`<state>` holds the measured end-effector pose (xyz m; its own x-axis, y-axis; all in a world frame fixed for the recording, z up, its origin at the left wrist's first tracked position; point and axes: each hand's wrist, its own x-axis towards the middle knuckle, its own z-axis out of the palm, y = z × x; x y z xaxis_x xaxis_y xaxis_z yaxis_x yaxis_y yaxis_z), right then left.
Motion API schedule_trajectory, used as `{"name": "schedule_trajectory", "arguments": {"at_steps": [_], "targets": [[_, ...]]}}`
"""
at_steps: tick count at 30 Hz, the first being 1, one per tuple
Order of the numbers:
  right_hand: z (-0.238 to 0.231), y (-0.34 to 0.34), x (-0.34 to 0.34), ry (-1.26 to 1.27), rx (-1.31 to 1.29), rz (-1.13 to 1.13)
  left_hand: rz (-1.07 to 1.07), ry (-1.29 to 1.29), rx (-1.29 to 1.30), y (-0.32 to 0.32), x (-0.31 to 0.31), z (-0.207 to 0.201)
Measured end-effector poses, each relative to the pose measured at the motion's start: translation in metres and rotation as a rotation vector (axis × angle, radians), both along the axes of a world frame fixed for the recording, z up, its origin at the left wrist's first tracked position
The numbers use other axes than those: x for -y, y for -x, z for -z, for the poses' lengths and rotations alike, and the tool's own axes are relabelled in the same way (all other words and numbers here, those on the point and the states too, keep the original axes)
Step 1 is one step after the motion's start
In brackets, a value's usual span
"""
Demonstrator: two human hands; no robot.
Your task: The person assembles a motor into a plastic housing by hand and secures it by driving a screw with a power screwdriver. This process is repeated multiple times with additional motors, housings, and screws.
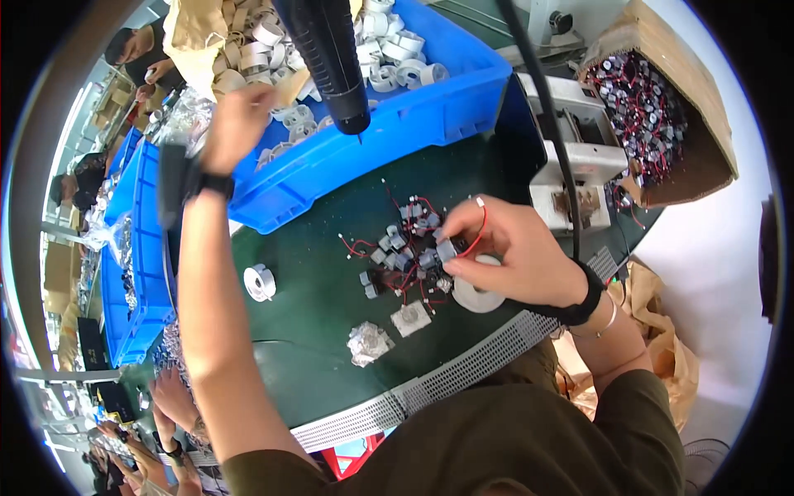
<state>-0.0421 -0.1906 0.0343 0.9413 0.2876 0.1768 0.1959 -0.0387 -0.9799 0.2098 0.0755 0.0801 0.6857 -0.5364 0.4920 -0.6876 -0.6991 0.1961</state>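
Observation:
My left hand (237, 124), smeared by motion, is over the near-left rim of a big blue bin (364, 149) full of white plastic ring-shaped parts (299, 128). Whether its fingers hold anything is unclear; a blurred beige patch shows beside them. Between thumb and fingers, my right hand (521, 252) pinches a small grey block with a red wire (447, 250). Just left of that hand lies a loose pile of similar grey blocks with red wires (397, 248). A round white disc (478, 299) is partly hidden beneath my right hand.
A black electric screwdriver (335, 74) hangs over the bin's front wall. One white spool-like part (260, 283), a crumpled foil lump (369, 343) and a whitish block (410, 318) lie on the green mat. A cardboard box (703, 124) of wired parts stands right; co-workers sit left.

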Motion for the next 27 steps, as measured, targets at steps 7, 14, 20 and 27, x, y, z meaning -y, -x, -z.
{"name": "schedule_trajectory", "arguments": {"at_steps": [7,14,20,27], "targets": [[-0.007,0.001,0.021,0.21,0.215,0.074,0.224,-0.463,0.205,-0.12,0.028,0.068],[0.011,0.01,0.032,0.036,-0.025,0.116,-0.102,-0.411,-0.668,-0.081,0.02,0.042],[0.018,0.032,0.041,-0.069,0.063,0.186,0.11,0.257,-0.603,0.042,0.023,-0.026],[0.023,0.033,0.045,-0.211,0.017,0.202,0.598,0.673,-0.883,0.219,0.071,0.078]]}}
